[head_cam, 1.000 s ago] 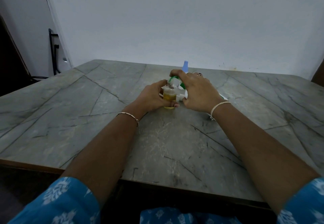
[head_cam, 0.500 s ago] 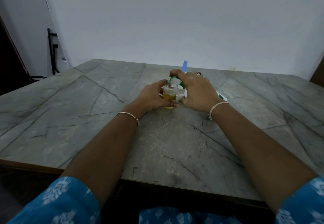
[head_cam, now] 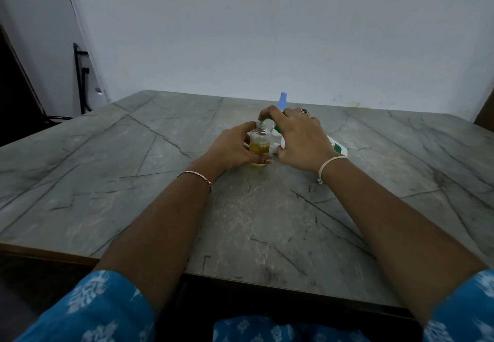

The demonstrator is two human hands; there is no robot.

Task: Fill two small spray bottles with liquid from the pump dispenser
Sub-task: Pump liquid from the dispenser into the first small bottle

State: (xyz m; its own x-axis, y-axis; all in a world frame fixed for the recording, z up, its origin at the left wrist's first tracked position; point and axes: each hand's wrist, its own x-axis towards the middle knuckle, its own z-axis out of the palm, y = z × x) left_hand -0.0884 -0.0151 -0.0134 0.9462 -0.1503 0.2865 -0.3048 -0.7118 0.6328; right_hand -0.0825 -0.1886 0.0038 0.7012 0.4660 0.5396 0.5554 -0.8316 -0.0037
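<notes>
A small clear bottle (head_cam: 259, 145), uncapped and about half full of yellow liquid, stands on the table. My left hand (head_cam: 232, 149) grips it from the left, fingers curled under its base. My right hand (head_cam: 299, 135) covers the white pump dispenser (head_cam: 339, 149), which is tilted toward the bottle; my index finger presses its green nozzle (head_cam: 264, 121) over the bottle's mouth. Behind my right hand stands a second bottle with a light blue cap (head_cam: 282, 100), mostly hidden.
The grey marble table (head_cam: 133, 181) has a brown front edge and a pale wall behind it. A black metal stand (head_cam: 80, 79) is at the far left beside a dark doorway. A brown object (head_cam: 485, 111) shows at the right edge.
Both hands stay in the same hold on the bottle and the dispenser. The view has shifted slightly; nothing else visibly differs.
</notes>
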